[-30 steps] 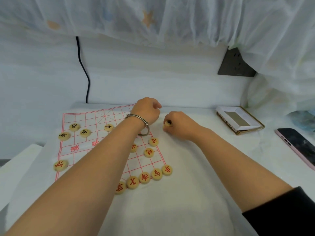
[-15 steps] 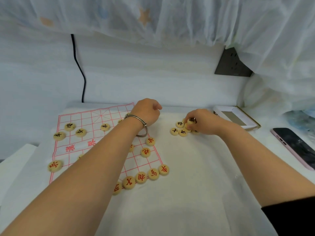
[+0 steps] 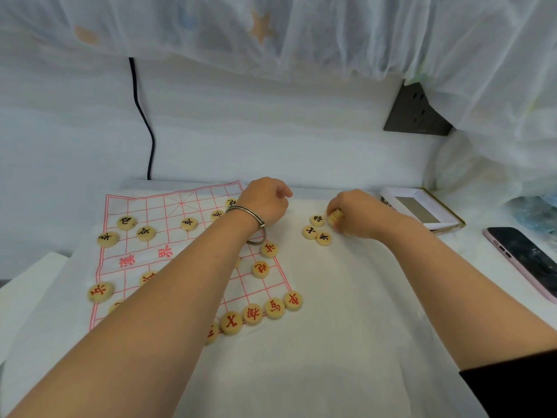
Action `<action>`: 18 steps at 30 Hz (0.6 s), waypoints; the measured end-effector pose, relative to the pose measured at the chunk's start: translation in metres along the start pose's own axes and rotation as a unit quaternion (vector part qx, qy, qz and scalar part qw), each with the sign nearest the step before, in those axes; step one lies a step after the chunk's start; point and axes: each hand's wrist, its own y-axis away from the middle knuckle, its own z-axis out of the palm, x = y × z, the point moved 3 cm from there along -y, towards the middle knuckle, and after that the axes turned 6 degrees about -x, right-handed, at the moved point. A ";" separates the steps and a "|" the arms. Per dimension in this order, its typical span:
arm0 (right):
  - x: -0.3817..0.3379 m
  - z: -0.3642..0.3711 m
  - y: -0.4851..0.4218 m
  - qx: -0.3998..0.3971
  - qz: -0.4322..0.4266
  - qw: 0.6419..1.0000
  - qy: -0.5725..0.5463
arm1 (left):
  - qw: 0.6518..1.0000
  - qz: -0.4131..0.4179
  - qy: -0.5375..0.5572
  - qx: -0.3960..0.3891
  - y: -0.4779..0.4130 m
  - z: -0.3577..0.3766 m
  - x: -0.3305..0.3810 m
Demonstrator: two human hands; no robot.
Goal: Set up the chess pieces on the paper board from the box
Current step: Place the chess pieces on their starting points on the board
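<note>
A paper board (image 3: 168, 212) with a red grid lies on the left of the white cloth. Round wooden pieces with black characters (image 3: 146, 233) sit on its far half, red-marked pieces (image 3: 275, 308) along its near edge. My left hand (image 3: 265, 203), a metal bangle on the wrist, rests in a fist at the board's far right corner; I see nothing in it. My right hand (image 3: 357, 217) is closed on a small stack of wooden pieces (image 3: 335, 218) held on edge. Three loose black-marked pieces (image 3: 315, 232) lie just left of it. The open box (image 3: 422, 211) sits behind my right hand.
A phone in a pink case (image 3: 524, 260) lies at the right edge. A black cable (image 3: 144, 122) hangs down the wall behind the board, and a dark wall socket (image 3: 417, 116) is at the upper right. Sheer curtain hangs above. The table's left edge drops off beside the board.
My right hand moved right from beside my left hand toward the box and now grips a stack of pieces on edge; three loose pieces it hid came into view. My left hand stayed put.
</note>
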 end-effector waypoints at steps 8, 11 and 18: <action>-0.027 0.018 -0.014 0.006 -0.045 0.999 0.012 | 1.000 -0.007 -0.018 -0.005 0.001 0.002 -0.005; -0.030 0.016 -0.016 -0.007 -0.033 0.999 0.023 | 1.000 -0.008 -0.021 0.003 0.004 -0.004 -0.007; -0.048 0.003 -0.018 0.045 -0.014 0.998 -0.050 | 0.999 -0.025 -0.022 0.019 0.018 -0.029 -0.015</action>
